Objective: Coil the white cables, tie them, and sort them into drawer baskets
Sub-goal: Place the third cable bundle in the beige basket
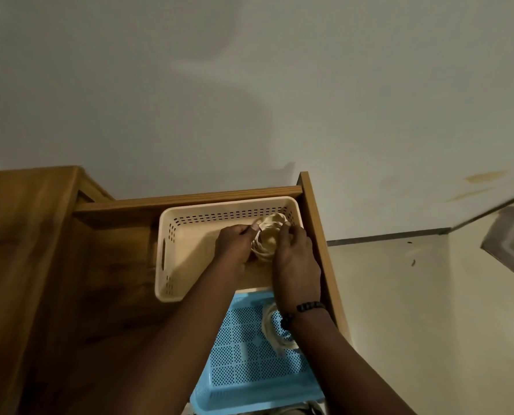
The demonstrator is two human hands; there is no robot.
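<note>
i see my left hand and right hand both gripping 1 coiled white cable bundle at the cream basket's far right corner in the drawer. another coil lies in the blue basket, so sorting looks well along.

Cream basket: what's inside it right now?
Cream basket holds a coiled white cable bundle, gripped by left hand and right hand. Anything beneath the hands is hidden.
</note>
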